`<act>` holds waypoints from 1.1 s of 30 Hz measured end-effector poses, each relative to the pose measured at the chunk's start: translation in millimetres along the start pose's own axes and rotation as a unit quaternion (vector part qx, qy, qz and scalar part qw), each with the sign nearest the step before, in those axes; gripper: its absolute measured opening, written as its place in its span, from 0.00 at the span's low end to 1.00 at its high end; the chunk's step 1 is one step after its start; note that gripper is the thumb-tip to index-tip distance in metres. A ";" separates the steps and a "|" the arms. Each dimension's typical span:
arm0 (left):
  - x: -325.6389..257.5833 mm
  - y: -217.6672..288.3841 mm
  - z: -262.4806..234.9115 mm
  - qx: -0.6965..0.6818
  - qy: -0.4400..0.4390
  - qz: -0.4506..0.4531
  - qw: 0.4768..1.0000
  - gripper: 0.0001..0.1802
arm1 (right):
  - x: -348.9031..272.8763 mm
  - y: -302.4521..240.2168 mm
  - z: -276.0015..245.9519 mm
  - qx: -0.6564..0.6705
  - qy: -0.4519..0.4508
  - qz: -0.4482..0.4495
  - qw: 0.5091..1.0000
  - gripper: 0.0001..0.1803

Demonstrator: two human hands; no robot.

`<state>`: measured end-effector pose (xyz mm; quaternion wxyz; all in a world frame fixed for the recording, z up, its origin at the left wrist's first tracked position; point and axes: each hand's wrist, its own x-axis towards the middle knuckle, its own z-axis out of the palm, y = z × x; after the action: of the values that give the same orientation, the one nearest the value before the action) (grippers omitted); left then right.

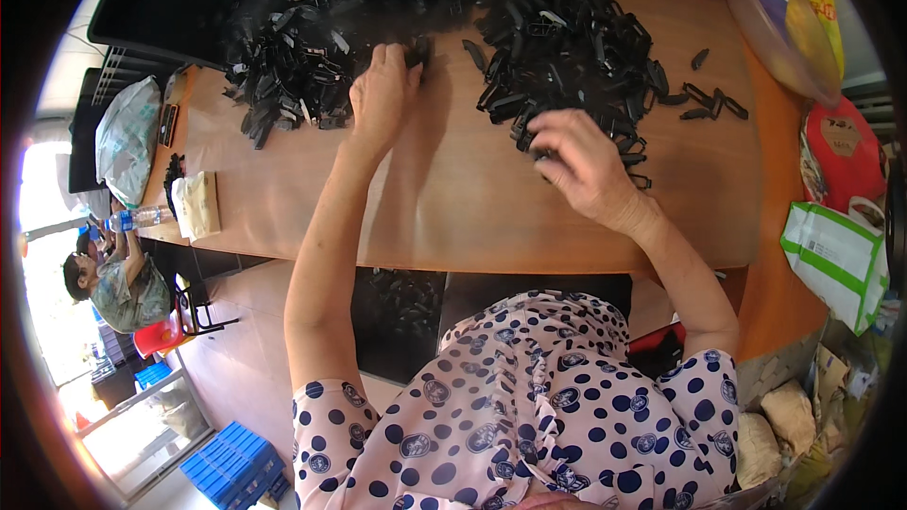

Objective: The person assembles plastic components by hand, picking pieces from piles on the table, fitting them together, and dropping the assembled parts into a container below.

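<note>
Fingers of the left hand (383,94) pinch a small black clip (418,49) at the table's centre; those of the right hand (578,162) curl over another piece at the heap's edge, grip unclear. Glossy, angular black plastic parts (567,28) pile from 11 to 1 o'clock. Smooth brown wooden table (453,217); a green-and-white bag (836,260) at 3, blue crates (231,463) at 7.

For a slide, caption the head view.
Left hand and right hand pick through black plastic parts on a wooden table.
</note>
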<state>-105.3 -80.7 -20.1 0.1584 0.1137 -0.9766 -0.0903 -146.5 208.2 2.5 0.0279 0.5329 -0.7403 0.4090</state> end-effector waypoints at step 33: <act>-179.6 176.5 -27.5 -0.488 -0.117 -0.027 0.865 0.16 | -116.2 -74.3 -31.1 0.588 0.097 0.319 0.737 0.09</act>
<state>35.5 129.6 -8.9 0.0759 0.0367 -0.8159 -0.5721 -48.5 309.7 10.5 -0.3514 0.1331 -0.4727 0.7971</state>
